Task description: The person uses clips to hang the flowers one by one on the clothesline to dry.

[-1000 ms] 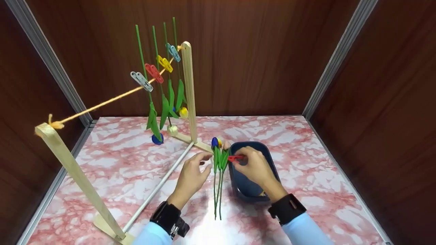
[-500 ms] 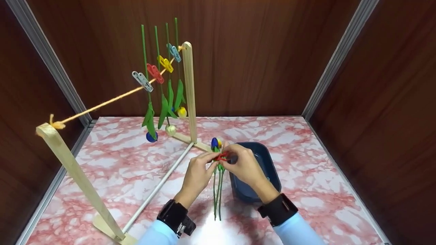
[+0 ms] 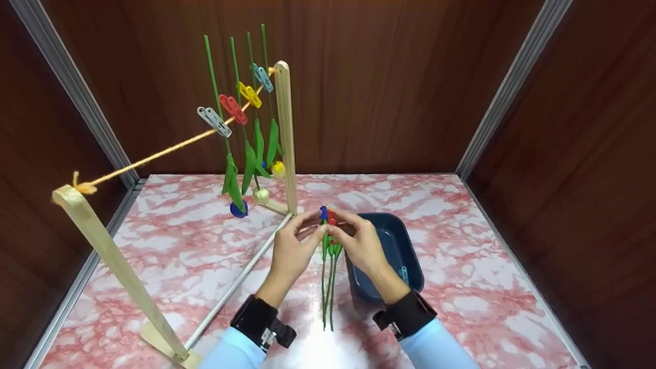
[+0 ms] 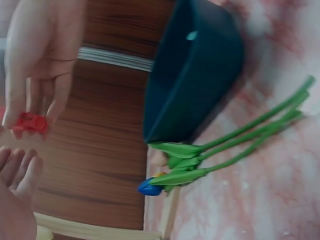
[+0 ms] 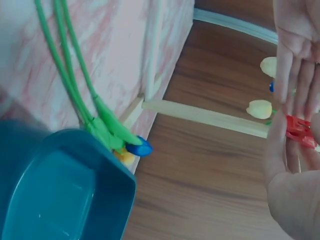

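Right hand (image 3: 360, 246) pinches red clothespin (image 4: 31, 122) above table (image 3: 461, 307); left hand (image 3: 291, 248), fingers extended, just beside it. Apparently done: four tulips (image 3: 259, 141) clipped along cord (image 3: 164, 152), left. Remaining: three loose tulips (image 4: 180, 177) left of bin (image 4: 220, 55).

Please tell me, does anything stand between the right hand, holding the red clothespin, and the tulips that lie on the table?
Nothing visible does. The right hand holds the red clothespin higher than the tulips, with open space between; the blue bin stands beside the tulips, not between.

Text, numbers, signs — none legible.
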`<state>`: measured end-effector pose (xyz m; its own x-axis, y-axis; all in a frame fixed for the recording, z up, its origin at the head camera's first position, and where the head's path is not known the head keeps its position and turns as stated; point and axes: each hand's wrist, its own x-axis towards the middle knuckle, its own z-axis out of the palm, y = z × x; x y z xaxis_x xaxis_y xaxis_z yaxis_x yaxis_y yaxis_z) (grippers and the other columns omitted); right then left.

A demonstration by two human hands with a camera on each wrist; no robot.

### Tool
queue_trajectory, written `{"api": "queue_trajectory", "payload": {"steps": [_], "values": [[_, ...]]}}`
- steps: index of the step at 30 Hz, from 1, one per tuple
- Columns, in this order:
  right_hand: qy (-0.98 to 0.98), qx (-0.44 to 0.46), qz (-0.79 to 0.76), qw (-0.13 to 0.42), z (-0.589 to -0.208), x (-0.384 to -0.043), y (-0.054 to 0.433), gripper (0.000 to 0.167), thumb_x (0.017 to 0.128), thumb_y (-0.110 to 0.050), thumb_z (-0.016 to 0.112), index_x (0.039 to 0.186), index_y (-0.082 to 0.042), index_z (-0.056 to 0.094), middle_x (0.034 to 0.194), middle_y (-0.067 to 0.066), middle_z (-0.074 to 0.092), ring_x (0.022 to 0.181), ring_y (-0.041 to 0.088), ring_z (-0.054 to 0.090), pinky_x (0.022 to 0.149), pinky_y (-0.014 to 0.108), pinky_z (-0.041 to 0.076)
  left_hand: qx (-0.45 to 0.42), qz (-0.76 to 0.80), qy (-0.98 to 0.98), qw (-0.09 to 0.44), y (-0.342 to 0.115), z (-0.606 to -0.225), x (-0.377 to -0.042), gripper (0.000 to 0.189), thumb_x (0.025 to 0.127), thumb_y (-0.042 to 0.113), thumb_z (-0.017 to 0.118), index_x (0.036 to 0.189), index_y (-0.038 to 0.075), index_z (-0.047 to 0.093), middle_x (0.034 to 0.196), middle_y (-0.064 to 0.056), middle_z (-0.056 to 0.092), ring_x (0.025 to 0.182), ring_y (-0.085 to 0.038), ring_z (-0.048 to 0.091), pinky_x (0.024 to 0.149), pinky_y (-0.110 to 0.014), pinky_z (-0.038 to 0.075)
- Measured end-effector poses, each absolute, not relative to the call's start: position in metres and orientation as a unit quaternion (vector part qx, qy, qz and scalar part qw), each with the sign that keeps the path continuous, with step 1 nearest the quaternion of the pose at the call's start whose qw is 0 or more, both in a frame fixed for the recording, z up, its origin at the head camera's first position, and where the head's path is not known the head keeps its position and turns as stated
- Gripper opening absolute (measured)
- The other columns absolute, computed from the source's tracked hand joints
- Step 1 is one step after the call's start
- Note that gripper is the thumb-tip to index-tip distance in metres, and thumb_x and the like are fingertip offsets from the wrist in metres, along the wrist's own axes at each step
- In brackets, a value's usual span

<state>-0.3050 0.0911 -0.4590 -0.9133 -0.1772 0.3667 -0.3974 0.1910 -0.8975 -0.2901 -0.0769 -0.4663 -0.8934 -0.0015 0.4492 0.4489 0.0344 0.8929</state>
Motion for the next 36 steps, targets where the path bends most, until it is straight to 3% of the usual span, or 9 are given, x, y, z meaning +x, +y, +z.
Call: {"api": "queue_trajectory", "payload": {"steps": [7, 14, 19, 25, 36], "values": [[-0.744, 0.168, 0.634, 0.124, -0.46, -0.305, 0.088, 0.024, 0.089, 0.002, 0.085, 0.112, 0.001, 0.077, 0.106, 0.014, 0.079, 0.094, 0.022, 0.077, 0.084, 0.026, 0.062, -0.121, -0.706, -0.687, 0.119, -0.079, -0.457, -0.292, 0.036, 0.093, 0.007, 0.083, 0.127, -0.001, 0.076, 0.12, -0.015, 0.077, 0.11, -0.027, 0.075, 0.093, -0.028, 0.061], [-0.727, 0.171, 0.656, 0.109, -0.462, -0.303, 0.087, 0.024, 0.087, 0.002, 0.086, 0.11, 0.003, 0.078, 0.1, 0.014, 0.08, 0.09, 0.018, 0.077, 0.082, 0.027, 0.063, -0.12, -0.722, -0.671, 0.12, -0.082, -0.455, -0.292, 0.035, 0.092, 0.005, 0.084, 0.125, -0.001, 0.077, 0.118, -0.016, 0.078, 0.111, -0.027, 0.074, 0.095, -0.028, 0.06], [-0.731, 0.176, 0.648, 0.12, -0.464, -0.302, 0.085, 0.018, 0.087, -0.002, 0.088, 0.103, -0.001, 0.08, 0.097, 0.011, 0.08, 0.091, 0.02, 0.078, 0.083, 0.03, 0.064, -0.098, -0.721, -0.676, 0.114, -0.083, -0.455, -0.291, 0.033, 0.091, 0.009, 0.086, 0.122, 0.002, 0.079, 0.115, -0.013, 0.079, 0.109, -0.024, 0.074, 0.088, -0.025, 0.061], [-0.731, 0.176, 0.647, 0.128, -0.465, -0.3, 0.082, 0.024, 0.087, -0.004, 0.088, 0.11, -0.004, 0.081, 0.101, 0.009, 0.081, 0.094, 0.021, 0.079, 0.085, 0.032, 0.064, -0.082, -0.721, -0.678, 0.115, -0.084, -0.456, -0.29, 0.032, 0.091, 0.01, 0.086, 0.121, 0.002, 0.08, 0.113, -0.011, 0.08, 0.107, -0.022, 0.074, 0.086, -0.024, 0.061], [-0.716, 0.189, 0.661, 0.118, -0.468, -0.299, 0.077, 0.026, 0.087, -0.002, 0.087, 0.112, -0.003, 0.082, 0.104, 0.011, 0.081, 0.095, 0.022, 0.079, 0.085, 0.032, 0.064, -0.088, -0.715, -0.669, 0.183, -0.084, -0.461, -0.292, 0.018, 0.089, 0.005, 0.087, 0.105, -0.001, 0.083, 0.104, -0.014, 0.081, 0.096, -0.018, 0.077, 0.079, -0.024, 0.063]]}}
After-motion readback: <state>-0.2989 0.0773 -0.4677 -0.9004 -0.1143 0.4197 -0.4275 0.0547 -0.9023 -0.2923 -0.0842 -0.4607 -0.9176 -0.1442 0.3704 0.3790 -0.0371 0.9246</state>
